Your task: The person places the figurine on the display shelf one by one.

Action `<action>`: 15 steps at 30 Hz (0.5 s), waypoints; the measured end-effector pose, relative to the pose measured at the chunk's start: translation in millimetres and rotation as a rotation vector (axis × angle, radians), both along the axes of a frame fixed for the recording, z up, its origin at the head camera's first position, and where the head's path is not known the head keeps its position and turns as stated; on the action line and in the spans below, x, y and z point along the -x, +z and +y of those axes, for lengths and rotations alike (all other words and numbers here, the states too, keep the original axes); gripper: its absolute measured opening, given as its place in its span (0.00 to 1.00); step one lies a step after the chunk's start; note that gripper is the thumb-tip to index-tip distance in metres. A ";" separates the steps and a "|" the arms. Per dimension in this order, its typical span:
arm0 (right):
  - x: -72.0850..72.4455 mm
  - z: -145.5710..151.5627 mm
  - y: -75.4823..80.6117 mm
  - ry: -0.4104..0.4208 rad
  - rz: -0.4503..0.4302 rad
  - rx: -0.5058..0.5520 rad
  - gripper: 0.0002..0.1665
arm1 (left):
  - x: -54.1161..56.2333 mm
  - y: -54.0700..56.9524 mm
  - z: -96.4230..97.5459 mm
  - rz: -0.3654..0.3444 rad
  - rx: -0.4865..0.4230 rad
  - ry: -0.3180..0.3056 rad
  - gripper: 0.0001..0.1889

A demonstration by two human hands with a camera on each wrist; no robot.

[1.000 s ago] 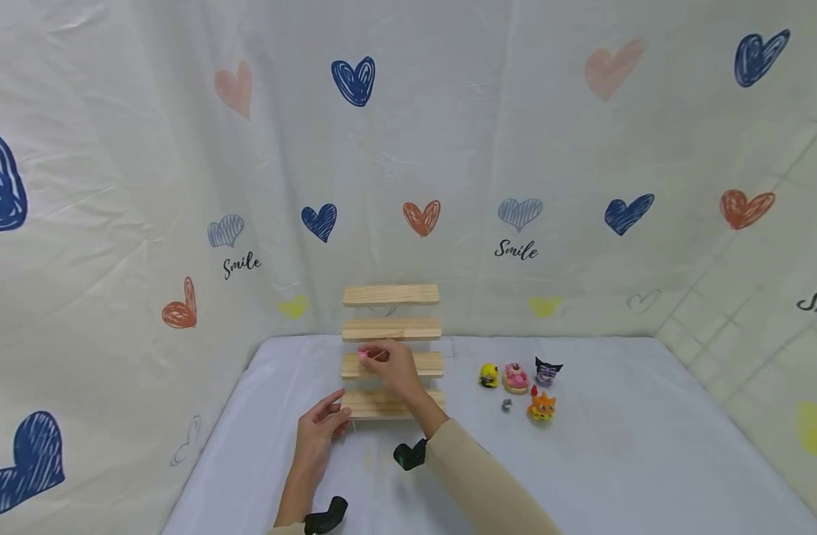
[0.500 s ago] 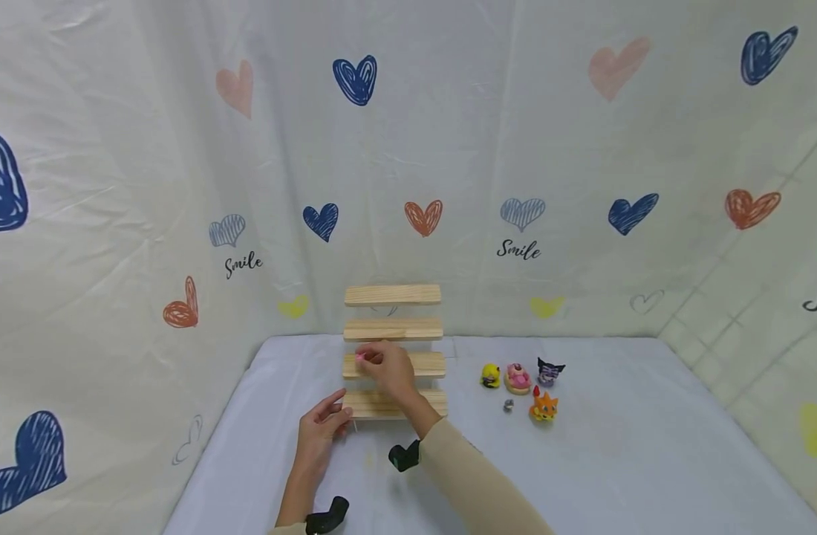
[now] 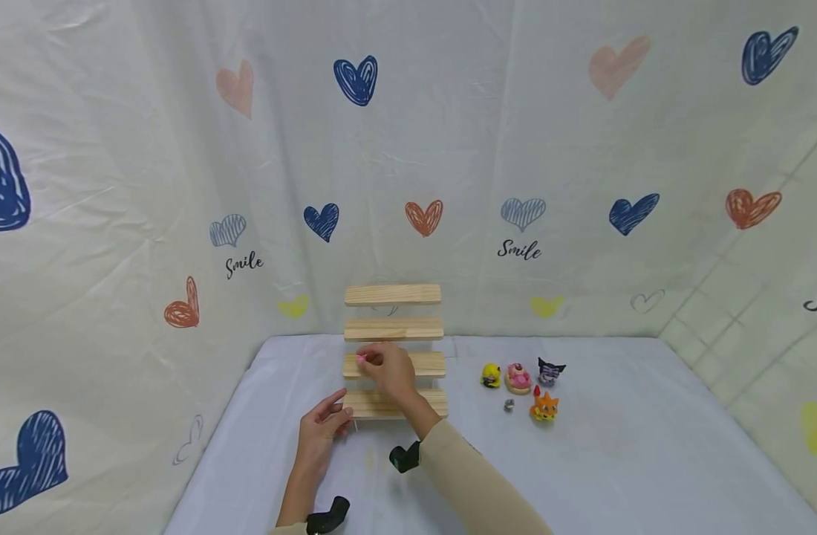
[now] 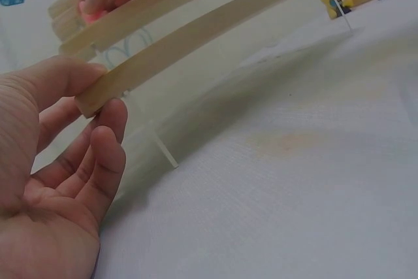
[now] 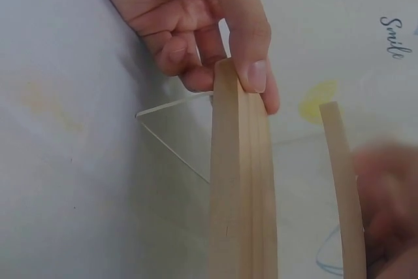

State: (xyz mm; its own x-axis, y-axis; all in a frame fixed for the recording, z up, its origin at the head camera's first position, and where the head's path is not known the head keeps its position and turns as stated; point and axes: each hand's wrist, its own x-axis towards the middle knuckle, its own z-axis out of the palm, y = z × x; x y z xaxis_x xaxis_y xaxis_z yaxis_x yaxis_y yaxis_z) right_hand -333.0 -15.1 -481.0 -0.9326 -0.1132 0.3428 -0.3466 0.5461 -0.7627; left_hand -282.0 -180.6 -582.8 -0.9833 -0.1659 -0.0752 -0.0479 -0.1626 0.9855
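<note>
A tiered wooden shelf [image 3: 408,404] with several light boards stands at the back of the table. My left hand [image 3: 317,431] grips the left end of its lowest board; in the left wrist view, the thumb is on top and fingers are beneath the board [image 4: 196,37]. At the left end of the second board from the bottom [image 3: 428,364], my right hand [image 3: 393,373] pinches a small pink thing [image 3: 361,358]. Its kind is mostly hidden by the fingertips, and only a pink bit [image 4: 91,15] shows in the left wrist view. The right wrist view shows the right hand [image 5: 395,200] blurred behind a board.
Right of the shelf stand a yellow figure [image 3: 491,376], a pink ring-shaped figure [image 3: 518,378], a purple-and-black figure [image 3: 549,372], an orange fox-like figure [image 3: 544,407] and a tiny grey piece [image 3: 509,405]. A heart-printed curtain [image 3: 462,148] hangs behind the white table [image 3: 616,461].
My right hand has shifted slightly left along the second board with the pink thing, then stayed almost still. The left hand keeps its grip on the lowest board.
</note>
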 end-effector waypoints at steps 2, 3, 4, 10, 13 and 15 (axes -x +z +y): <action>-0.4 0.2 -0.4 -0.002 -0.004 0.000 0.09 | -0.5 1.3 0.4 -0.005 -0.002 0.000 0.29; -0.7 0.3 -0.2 -0.003 -0.004 0.000 0.09 | -0.8 1.9 0.6 -0.006 -0.001 0.000 0.29; -0.7 0.3 -0.4 -0.004 -0.005 0.001 0.09 | -0.9 2.4 0.5 -0.005 0.001 -0.001 0.29; -0.2 0.4 -1.3 0.000 0.002 -0.001 0.08 | -1.0 3.8 -0.1 -0.015 -0.004 -0.002 0.29; -0.3 0.6 -1.3 0.004 0.000 -0.006 0.09 | -1.3 3.7 -0.3 -0.015 -0.004 -0.002 0.29; -0.6 0.7 -1.2 0.005 -0.004 -0.010 0.09 | -1.2 3.2 -0.4 -0.013 -0.005 -0.002 0.29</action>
State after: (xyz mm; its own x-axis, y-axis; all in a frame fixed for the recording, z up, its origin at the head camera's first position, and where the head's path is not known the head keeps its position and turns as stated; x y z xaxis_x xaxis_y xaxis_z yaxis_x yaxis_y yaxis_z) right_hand -332.4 -14.4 -482.2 -0.9333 -0.1217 0.3378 -0.3466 0.5517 -0.7586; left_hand -280.8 -181.0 -579.6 -0.9825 -0.1639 -0.0889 -0.0610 -0.1677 0.9839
